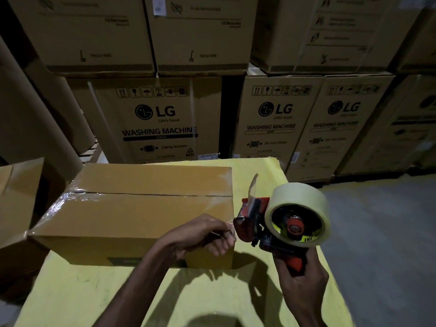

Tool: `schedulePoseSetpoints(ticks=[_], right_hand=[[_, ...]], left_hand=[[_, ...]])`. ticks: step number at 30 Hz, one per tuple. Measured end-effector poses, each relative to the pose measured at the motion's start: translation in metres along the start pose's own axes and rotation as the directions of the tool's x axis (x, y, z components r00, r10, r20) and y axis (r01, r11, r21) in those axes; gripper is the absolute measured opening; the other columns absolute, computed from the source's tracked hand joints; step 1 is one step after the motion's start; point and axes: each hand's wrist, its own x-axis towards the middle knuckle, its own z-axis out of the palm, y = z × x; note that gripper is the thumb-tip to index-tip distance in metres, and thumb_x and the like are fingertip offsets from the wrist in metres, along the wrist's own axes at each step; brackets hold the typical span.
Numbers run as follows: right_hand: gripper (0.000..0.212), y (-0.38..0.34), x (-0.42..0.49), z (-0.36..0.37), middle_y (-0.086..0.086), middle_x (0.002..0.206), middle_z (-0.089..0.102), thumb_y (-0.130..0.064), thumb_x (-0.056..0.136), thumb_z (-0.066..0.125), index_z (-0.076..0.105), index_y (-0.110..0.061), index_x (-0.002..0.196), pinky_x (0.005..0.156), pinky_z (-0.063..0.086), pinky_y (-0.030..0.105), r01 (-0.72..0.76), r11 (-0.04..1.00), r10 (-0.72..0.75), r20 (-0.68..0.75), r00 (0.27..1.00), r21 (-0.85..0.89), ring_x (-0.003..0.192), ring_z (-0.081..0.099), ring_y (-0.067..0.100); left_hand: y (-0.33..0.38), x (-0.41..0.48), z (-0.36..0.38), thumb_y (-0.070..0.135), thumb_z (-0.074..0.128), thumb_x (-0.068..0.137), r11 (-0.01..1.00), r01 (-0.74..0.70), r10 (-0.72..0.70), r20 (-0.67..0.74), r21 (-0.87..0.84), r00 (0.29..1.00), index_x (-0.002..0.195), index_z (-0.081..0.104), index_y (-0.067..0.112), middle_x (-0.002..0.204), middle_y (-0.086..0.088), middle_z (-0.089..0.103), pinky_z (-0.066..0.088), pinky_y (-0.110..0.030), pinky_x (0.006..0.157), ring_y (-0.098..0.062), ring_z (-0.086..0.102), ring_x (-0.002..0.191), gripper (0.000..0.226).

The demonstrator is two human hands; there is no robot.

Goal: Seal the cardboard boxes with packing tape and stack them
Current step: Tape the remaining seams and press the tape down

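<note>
Left hand (203,234) pinches tape end (231,223) at box (141,208) right end; right hand (302,286) grips dispenser (257,220) handle. Box sits at table (212,291) far-left corner. Best to anchor the end low on that face, then pull straight along seam (153,194), taut.

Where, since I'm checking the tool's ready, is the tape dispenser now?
In the head view, the tape dispenser is held by its handle in the right hand, just right of the cardboard box on the yellow table.
</note>
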Motion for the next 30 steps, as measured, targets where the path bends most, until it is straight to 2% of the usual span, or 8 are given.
schedulePoseSetpoints(ticks=[4,10,14,17,21,24,26,30], right_hand=[[0.062,-0.002,-0.006,0.001,0.003,0.077,0.069,-0.004,0.064,0.093,0.059,-0.033,0.108,0.059,0.053,0.038,-0.036,0.999,0.035,-0.038,0.999,-0.028,0.067,0.065,0.030],[0.060,-0.012,-0.015,0.002,-0.012,0.073,0.065,-0.010,0.063,0.095,0.055,-0.036,0.099,0.064,0.056,0.041,-0.115,0.992,0.114,-0.025,0.993,-0.059,0.069,0.064,0.028],[0.052,-0.019,-0.023,0.009,-0.009,0.069,0.064,-0.022,0.065,0.095,0.053,-0.039,0.092,0.062,0.054,0.042,-0.169,0.983,0.168,-0.025,0.985,-0.065,0.069,0.063,0.021],[0.050,-0.025,-0.027,0.019,-0.010,0.071,0.065,-0.023,0.067,0.094,0.054,-0.038,0.093,0.064,0.055,0.043,-0.224,0.974,0.224,-0.028,0.974,-0.035,0.070,0.064,0.020],[0.050,-0.033,-0.030,0.034,-0.008,0.071,0.066,-0.027,0.070,0.092,0.052,-0.044,0.094,0.066,0.055,0.042,-0.279,0.960,0.278,-0.056,0.959,-0.004,0.068,0.065,0.021],[0.046,-0.041,-0.030,0.044,-0.008,0.074,0.067,-0.031,0.074,0.090,0.050,-0.045,0.095,0.068,0.057,0.045,-0.338,0.940,0.341,-0.100,0.935,0.045,0.070,0.066,0.023],[0.043,-0.043,-0.028,0.051,-0.007,0.073,0.068,-0.032,0.076,0.089,0.051,-0.043,0.093,0.068,0.057,0.046,-0.364,0.929,0.370,-0.116,0.922,0.069,0.069,0.066,0.024],[0.041,-0.043,-0.022,0.058,-0.006,0.072,0.067,-0.031,0.076,0.088,0.051,-0.037,0.093,0.067,0.057,0.047,-0.370,0.926,0.377,-0.126,0.917,0.075,0.068,0.066,0.024]], left_hand=[[0.007,0.007,0.002,0.021,0.044,0.108,0.993,0.096,-0.091,-0.073,0.067,0.993,0.091,0.074,0.000,0.085,-0.014,0.073,0.058,-0.024,0.065,-0.022,0.069,0.071,0.041],[0.013,0.018,-0.001,0.018,0.051,0.107,0.973,0.157,-0.121,-0.200,0.172,0.972,0.107,0.071,-0.011,0.083,-0.018,0.075,0.059,-0.022,0.062,-0.021,0.072,0.068,0.035],[0.007,0.027,-0.014,0.018,0.061,0.100,0.946,0.065,0.025,-0.270,0.319,0.962,0.089,0.080,0.006,0.078,-0.007,0.076,0.057,-0.033,0.073,-0.017,0.067,0.070,0.025],[0.002,0.030,-0.022,0.017,0.067,0.096,0.923,-0.022,0.160,-0.332,0.383,0.930,0.078,0.079,0.020,0.077,0.002,0.076,0.057,-0.031,0.073,-0.013,0.069,0.073,0.022],[0.001,0.033,-0.044,0.011,0.070,0.095,0.969,-0.031,0.090,-0.230,0.247,0.969,0.088,0.079,0.000,0.081,-0.017,0.076,0.061,-0.035,0.069,-0.022,0.071,0.069,0.015],[0.006,0.038,-0.052,-0.004,0.067,0.094,0.999,0.019,-0.024,-0.178,-0.031,0.984,0.105,0.072,-0.013,0.088,-0.027,0.073,0.057,-0.025,0.058,-0.021,0.072,0.067,0.015],[0.008,0.044,-0.053,-0.009,0.065,0.094,0.985,0.053,-0.083,-0.185,-0.165,0.979,0.113,0.067,-0.014,0.091,-0.029,0.071,0.056,-0.022,0.053,-0.021,0.071,0.064,0.020],[0.013,0.059,-0.055,-0.014,0.057,0.096,0.965,0.073,-0.127,-0.204,-0.250,0.971,0.123,0.056,-0.001,0.088,-0.029,0.073,0.060,-0.026,0.053,-0.025,0.072,0.063,0.030]])
